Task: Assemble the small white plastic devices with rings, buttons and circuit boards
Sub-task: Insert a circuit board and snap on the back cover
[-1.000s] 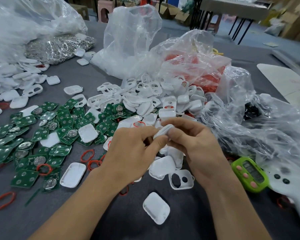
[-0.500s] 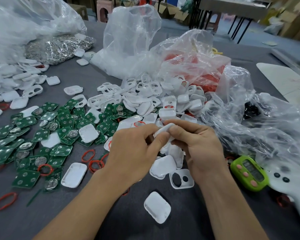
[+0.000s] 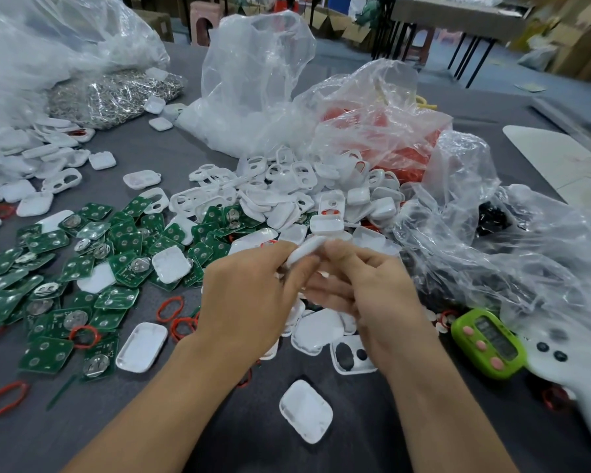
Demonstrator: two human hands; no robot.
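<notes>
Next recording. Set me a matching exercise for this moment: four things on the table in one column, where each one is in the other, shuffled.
Things
1. circuit boards
2. lime-green timer
3. white shell being assembled
4. silver metal parts

Places
a. heaped at the far left of the table
b. pinched between the left hand and the right hand
c. spread over the near left
d. lying to the right of the right hand

Pairs: 1-c, 2-d, 3-b, 4-a
</notes>
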